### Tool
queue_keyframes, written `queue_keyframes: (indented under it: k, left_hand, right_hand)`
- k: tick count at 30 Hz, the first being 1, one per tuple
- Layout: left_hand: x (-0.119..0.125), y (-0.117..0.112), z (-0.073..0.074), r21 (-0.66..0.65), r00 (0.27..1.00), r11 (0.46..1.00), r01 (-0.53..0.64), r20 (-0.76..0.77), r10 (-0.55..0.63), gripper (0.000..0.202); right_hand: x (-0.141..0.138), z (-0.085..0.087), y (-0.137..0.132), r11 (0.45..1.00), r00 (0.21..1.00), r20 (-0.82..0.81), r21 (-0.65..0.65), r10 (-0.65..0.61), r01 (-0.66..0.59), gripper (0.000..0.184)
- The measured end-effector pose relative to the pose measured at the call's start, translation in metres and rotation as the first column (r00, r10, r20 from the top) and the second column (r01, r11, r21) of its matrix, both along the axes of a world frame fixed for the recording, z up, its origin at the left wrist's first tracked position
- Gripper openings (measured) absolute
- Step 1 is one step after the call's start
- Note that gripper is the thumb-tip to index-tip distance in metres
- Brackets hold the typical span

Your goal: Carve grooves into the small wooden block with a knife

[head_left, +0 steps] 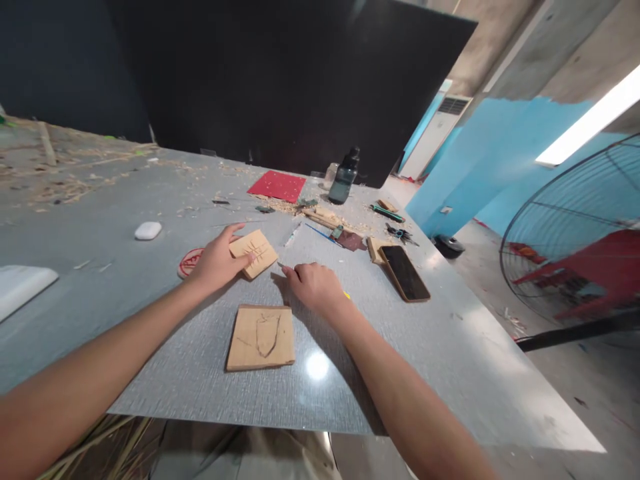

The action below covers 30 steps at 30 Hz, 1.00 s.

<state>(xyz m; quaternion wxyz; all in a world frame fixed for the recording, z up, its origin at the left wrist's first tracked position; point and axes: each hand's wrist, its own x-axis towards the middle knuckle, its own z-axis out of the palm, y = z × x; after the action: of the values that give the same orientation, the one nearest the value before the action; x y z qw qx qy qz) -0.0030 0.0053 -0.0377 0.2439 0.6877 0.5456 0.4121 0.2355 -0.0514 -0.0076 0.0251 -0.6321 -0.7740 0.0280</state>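
Note:
My left hand (219, 259) grips a small wooden block (261, 252) and tilts it up off the table, thumb across its front. Dark lines that look like a cut or drawn character mark that face. My right hand (316, 287) is closed round a slim carving knife (281, 265), whose thin tip points at the block's right edge, a little apart from it. Most of the knife is hidden in the fist. In front of both hands lies a square wooden board (261, 338) with a pencil-like outline on it. Behind my left wrist, a round red-and-white piece (190, 263) is partly covered.
On the right of the grey table (400, 373) lies a phone (405, 272), with pliers (400, 233) behind it. A dark bottle (345, 176), red sheet (277, 186) and wood shavings are farther back. A white case (148, 231) sits left. A large fan (580, 227) stands right.

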Motion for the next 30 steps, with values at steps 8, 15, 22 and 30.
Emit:
queue_keyframes:
  k: [8,15,22,30]
  left_hand:
    - [0.001,-0.002,0.003,0.047,0.992,0.998,-0.036,-0.118,0.041,0.07]
    - [0.001,0.002,-0.003,0.076,0.978,0.997,-0.013,-0.206,0.028,0.055]
    - [0.006,-0.003,0.0,0.187,0.961,0.972,0.14,-0.263,-0.087,0.029]
    - [0.011,-0.015,0.008,0.347,0.997,0.935,-0.068,-0.018,0.08,0.058]
  right_hand:
    - [0.0,-0.003,0.001,1.0,1.0,-0.004,0.01,0.0,0.0,0.068]
    - [0.001,-0.008,0.002,0.999,1.0,-0.002,0.044,0.0,0.0,0.07]
    - [0.001,-0.006,0.0,1.0,1.0,0.017,0.025,-0.002,0.001,0.072]
    - [-0.001,0.006,-0.009,1.0,1.0,0.017,0.015,-0.001,0.001,0.067]
